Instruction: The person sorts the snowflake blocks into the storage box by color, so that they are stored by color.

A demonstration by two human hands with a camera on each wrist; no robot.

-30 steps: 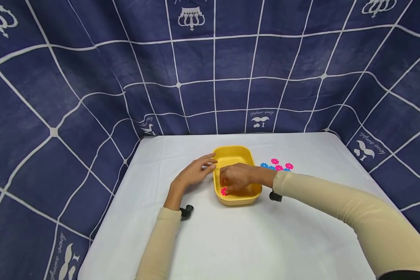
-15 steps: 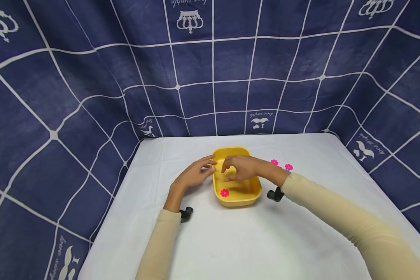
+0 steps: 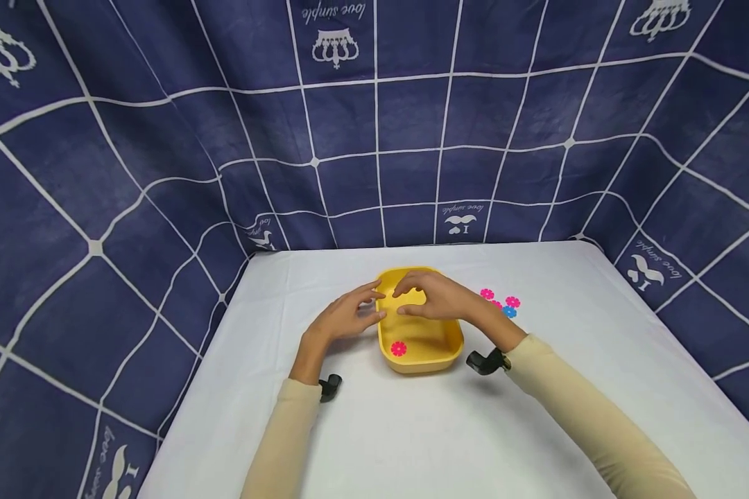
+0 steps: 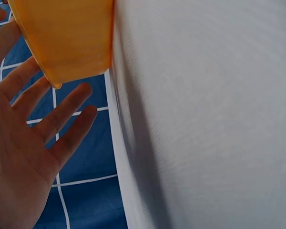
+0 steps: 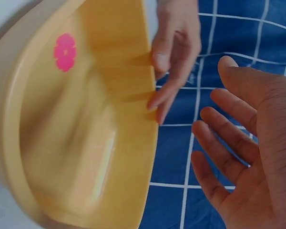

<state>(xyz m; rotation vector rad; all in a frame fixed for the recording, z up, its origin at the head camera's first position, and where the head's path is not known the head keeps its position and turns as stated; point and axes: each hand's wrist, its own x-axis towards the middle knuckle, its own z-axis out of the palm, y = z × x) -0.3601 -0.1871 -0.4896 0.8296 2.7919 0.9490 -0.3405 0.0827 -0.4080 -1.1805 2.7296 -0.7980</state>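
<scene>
A yellow plastic bin (image 3: 419, 333) stands on the table, with one pink flower-shaped piece (image 3: 399, 348) lying flat in its near left corner. My left hand (image 3: 346, 315) is at the bin's left rim, fingers spread and relaxed; the right wrist view shows its fingertips at the wall. Above the bin hovers my right hand (image 3: 435, 296), thumb and fingers apart and nothing between them. The right wrist view shows the palm of the right hand (image 5: 252, 143) bare, and the pink piece (image 5: 65, 52) on the bin floor.
Right of the bin lie several loose flower pieces, pink (image 3: 487, 294) and blue (image 3: 509, 312), partly behind the right forearm. A white cloth (image 3: 381, 436) covers the table. Blue checked curtains (image 3: 406, 180) hang behind it and along its sides.
My right hand has risen from the bin's near end, its fingers spreading, and the pink piece beside it now lies in full sight. The left hand has stayed by the rim.
</scene>
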